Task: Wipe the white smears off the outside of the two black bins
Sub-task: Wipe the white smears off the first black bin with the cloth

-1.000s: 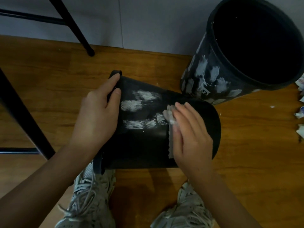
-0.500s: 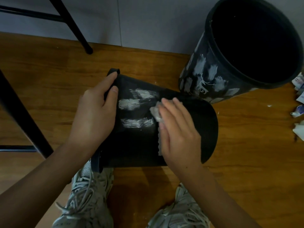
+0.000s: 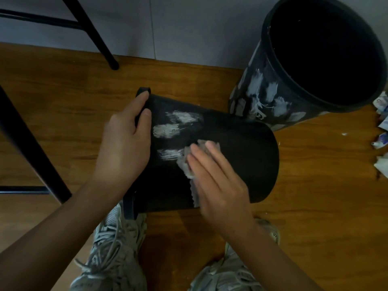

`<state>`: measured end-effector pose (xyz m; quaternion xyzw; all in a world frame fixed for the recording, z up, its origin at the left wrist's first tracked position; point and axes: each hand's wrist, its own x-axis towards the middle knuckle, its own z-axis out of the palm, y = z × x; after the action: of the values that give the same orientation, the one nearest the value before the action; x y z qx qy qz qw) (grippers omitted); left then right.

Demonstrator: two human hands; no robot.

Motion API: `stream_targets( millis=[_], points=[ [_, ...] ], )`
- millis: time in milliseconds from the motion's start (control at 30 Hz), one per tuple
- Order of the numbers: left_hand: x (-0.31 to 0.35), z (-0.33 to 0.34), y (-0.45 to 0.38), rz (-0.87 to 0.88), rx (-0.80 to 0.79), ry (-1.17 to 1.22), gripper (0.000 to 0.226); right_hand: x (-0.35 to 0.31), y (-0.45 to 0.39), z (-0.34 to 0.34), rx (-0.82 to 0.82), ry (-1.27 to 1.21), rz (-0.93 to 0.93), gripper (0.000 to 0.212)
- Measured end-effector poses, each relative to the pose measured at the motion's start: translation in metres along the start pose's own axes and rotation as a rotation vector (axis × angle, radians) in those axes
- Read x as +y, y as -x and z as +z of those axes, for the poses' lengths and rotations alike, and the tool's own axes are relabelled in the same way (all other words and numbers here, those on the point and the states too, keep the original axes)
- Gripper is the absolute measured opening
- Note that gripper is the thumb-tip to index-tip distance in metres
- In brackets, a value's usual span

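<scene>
Nearest, two grey laced sneakers [image 3: 113, 248] stand on the wooden floor [image 3: 315, 206], toes toward the work. Just beyond them a black bin [image 3: 241, 143] lies on its side across the floor, rim to the left and base to the right, its near end over the left shoe.

The right hand [image 3: 216, 181] lies flat on the bin's upper wall, fingers straight and slightly spread, pressing a crumpled paper wipe [image 3: 186, 164] against the plastic; the wipe's edge shows to the left of the fingers and along the palm. It touches the nearest of three white smears [image 3: 168, 131], which sit in a column between the two hands.

The left hand [image 3: 123, 148] holds the bin near its rim, palm against the wall, fingers curled over the far edge of the rim.

Farther right a second black bin [image 3: 273, 95] stands upright, mouth open to the camera, close beside the lying one; many white patches cover its outer wall. At the right edge crumpled paper scraps [image 3: 381, 139] lie on the floor. At far left, black metal furniture legs [image 3: 94, 36] stand before a grey wall [image 3: 189, 28].
</scene>
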<state>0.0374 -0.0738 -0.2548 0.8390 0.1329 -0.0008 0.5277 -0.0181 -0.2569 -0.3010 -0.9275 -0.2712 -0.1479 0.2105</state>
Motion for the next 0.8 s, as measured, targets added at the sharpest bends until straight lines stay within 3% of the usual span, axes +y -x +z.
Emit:
stream_targets(
  millis=[200,400,467,633,800],
  points=[
    [0.003,0.001,-0.007,-0.002,-0.006,-0.028,0.042,0.011,-0.02,-0.006,0.118,0.018,0.235,0.036],
    [0.001,0.001,-0.008,-0.001,0.002,-0.024,0.041,-0.009,-0.023,0.006,0.001,0.018,-0.087,0.03],
    [0.001,0.0,-0.008,-0.008,-0.011,-0.012,0.042,0.003,-0.015,0.001,0.014,0.029,-0.064,0.031],
    [0.0,0.0,-0.009,-0.008,-0.029,-0.022,0.043,0.018,-0.012,-0.005,0.132,0.055,0.251,0.035],
    [-0.002,0.0,-0.009,-0.001,-0.017,-0.047,0.043,-0.016,-0.027,0.007,0.015,-0.011,0.034,0.03]
  ],
)
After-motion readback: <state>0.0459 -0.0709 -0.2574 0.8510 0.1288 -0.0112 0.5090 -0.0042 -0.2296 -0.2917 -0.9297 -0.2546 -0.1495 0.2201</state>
